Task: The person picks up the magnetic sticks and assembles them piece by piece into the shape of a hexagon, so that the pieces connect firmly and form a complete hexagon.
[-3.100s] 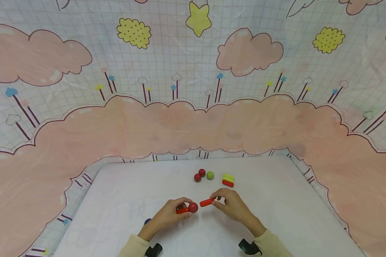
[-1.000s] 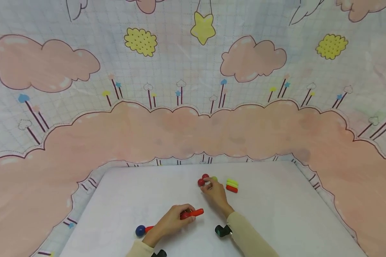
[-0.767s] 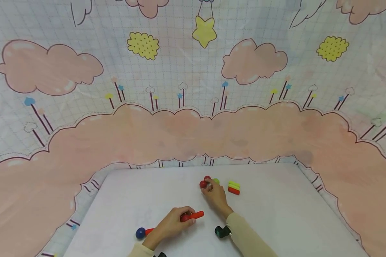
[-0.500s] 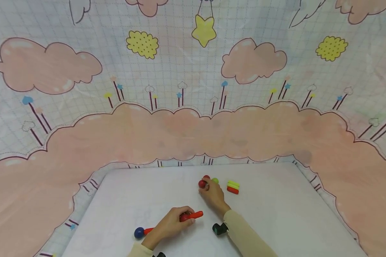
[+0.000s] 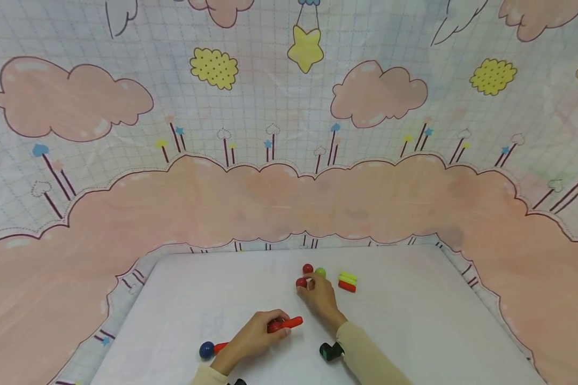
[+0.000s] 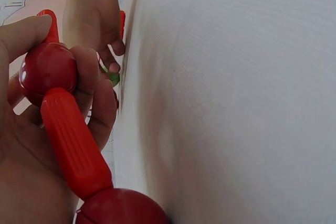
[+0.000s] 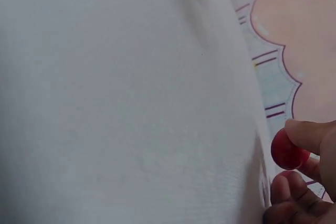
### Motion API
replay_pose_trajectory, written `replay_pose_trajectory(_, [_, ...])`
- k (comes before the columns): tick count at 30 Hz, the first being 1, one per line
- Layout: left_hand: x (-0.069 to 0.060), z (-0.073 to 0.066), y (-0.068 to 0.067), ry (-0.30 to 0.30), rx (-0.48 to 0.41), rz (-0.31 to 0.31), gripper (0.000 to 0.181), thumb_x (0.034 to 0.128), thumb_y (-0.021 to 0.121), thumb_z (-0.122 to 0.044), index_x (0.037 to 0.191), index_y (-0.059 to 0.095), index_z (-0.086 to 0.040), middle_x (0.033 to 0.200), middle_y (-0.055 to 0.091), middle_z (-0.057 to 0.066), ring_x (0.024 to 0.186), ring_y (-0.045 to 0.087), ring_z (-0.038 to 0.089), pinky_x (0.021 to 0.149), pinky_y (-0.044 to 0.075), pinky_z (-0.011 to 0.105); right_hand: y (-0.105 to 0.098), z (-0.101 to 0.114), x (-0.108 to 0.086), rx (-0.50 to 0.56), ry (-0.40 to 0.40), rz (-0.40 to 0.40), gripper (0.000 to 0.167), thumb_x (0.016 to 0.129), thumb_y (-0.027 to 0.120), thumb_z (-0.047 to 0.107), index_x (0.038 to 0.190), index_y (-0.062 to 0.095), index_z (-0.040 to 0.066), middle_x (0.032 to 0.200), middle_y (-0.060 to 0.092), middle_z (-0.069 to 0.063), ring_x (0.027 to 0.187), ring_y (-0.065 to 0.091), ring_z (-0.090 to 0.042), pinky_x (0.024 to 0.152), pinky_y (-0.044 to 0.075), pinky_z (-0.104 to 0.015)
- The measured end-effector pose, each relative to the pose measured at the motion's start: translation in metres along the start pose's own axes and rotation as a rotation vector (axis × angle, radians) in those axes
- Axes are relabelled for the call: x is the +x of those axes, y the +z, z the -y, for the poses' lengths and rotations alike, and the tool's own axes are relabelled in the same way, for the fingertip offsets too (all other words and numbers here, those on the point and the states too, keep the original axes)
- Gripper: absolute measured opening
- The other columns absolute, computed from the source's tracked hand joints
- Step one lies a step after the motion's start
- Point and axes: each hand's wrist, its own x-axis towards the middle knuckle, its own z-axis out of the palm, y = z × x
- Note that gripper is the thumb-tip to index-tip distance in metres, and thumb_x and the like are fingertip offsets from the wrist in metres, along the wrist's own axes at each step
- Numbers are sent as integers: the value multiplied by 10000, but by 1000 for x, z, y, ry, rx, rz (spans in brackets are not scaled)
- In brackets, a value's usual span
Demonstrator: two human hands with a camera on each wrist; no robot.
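My left hand (image 5: 259, 334) pinches a glossy red ball (image 6: 48, 69) between thumb and fingers. One red stick (image 5: 291, 322) juts from that ball to the right. A second, ridged red stick (image 6: 76, 145) joins it to another red ball (image 6: 123, 208) in the left wrist view. Left of the forearm, a blue ball (image 5: 206, 350) with a red stick shows; the wrist hides how it connects. Farther out, my right hand (image 5: 321, 299) pinches a loose red ball (image 7: 289, 149) between thumb and finger. Close by its fingers are another red ball (image 5: 307, 269) and a green ball (image 5: 320, 272).
Right of the balls lie two yellow sticks (image 5: 348, 277) and a red stick (image 5: 347, 287), side by side on the white tabletop (image 5: 414, 310). A cloth printed with clouds and stars (image 5: 289, 198) rises behind the table's far edge.
The red stick formerly in my right hand now sits on the left hand's ball. My right hand reached to the far balls, and its pinched red ball has shifted slightly nearer, apart from the others.
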Motion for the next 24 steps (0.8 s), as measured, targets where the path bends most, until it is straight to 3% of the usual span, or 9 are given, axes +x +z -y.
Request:
replay_pose_trajectory(8, [0, 0, -1, -17, -2, -3, 197, 903, 697, -347, 1076, 675, -255, 787, 591, -111, 679, 503, 35, 607, 410, 202, -13, 5, -11, 72, 3, 19, 363, 844, 776, 240, 1169, 652, 136, 991, 657, -17, 844, 579, -151, 716, 524, -268])
replay_pose_trajectory(16, [4, 1, 0, -32, -23, 3, 204, 910, 691, -340, 1090, 670, -245, 808, 595, -91, 693, 507, 50, 609, 413, 204, -33, 6, -23, 84, -60, 29, 386, 848, 770, 242, 1203, 659, 137, 1040, 669, -27, 837, 589, -146, 620, 503, -220])
replay_pose_trajectory(24, [10, 1, 1, -5, 4, -13, 198, 909, 693, -334, 1080, 676, -236, 756, 582, -106, 640, 494, 32, 575, 412, 205, -50, 7, -31, 105, -82, 26, 418, 849, 772, 281, 1224, 658, 133, 1070, 669, -25, 886, 590, -161, 648, 510, -207])
